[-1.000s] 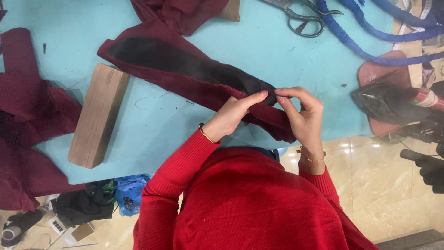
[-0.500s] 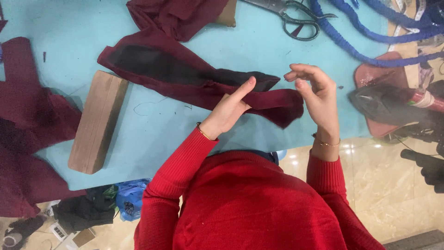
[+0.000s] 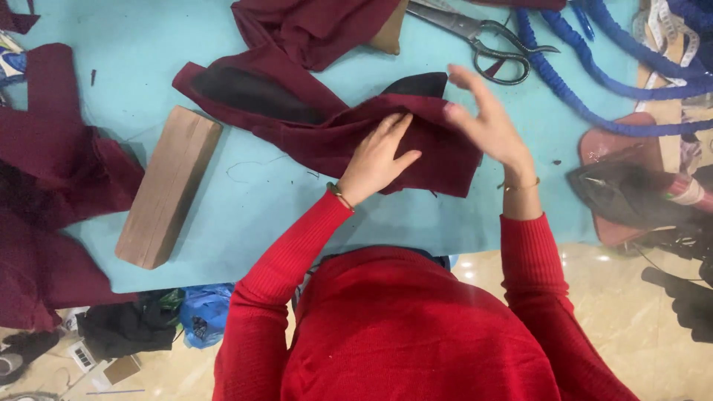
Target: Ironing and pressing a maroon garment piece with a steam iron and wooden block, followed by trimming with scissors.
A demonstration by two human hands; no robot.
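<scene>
A maroon fabric piece (image 3: 312, 126) with a black lining lies on the turquoise table (image 3: 297, 215) in front of me. My left hand (image 3: 375, 160) rests flat on its folded near end, fingers spread, pressing it down. My right hand (image 3: 486, 122) hovers just above the right end of the same fabric, fingers apart and blurred by motion, holding nothing. Both arms are in red knit sleeves.
A wooden block (image 3: 169, 186) lies to the left of the fabric. More maroon cloth (image 3: 52, 193) is piled at the far left and at the top (image 3: 312, 26). Black scissors (image 3: 483, 37), blue cord (image 3: 594, 82) and a dark iron (image 3: 631, 193) lie to the right.
Both hands let go of the pinched fabric end. The left hand laid flat on the cloth, the right hand opened and lifted, and the fabric end got folded over.
</scene>
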